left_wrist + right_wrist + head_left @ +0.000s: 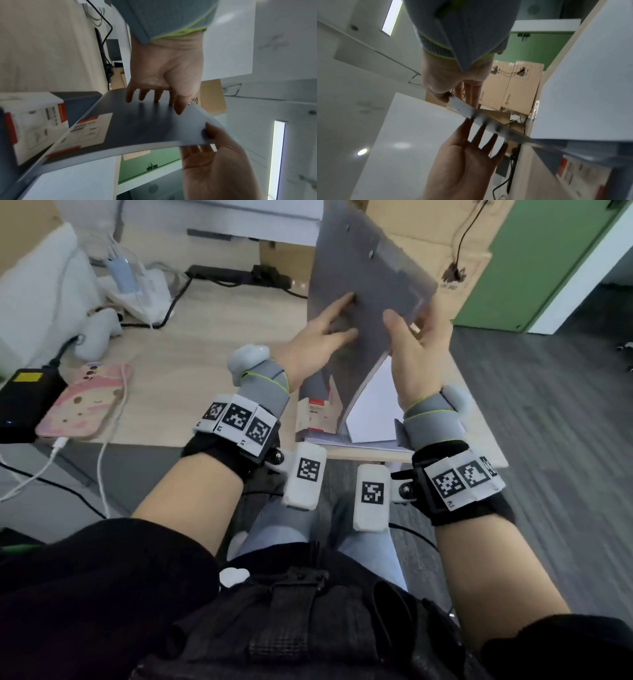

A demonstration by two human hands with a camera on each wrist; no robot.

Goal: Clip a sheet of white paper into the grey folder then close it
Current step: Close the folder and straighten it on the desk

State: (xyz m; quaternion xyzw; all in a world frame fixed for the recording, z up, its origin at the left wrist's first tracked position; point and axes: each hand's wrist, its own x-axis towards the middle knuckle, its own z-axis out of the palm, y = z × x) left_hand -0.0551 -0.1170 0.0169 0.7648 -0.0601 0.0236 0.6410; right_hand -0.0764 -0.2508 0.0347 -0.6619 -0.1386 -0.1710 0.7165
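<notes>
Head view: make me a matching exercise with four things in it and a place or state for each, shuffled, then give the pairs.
Things:
1. folder
2. phone
3. left hand
4. right hand

Place or state:
A. lies at the desk's left edge, cable plugged in
B. raised cover, bowed
C. thumb on the cover's near face, fingers behind its edge
D. straight fingers spread flat on the cover

Pairs: 1-B, 2-A, 3-D, 4-C
</notes>
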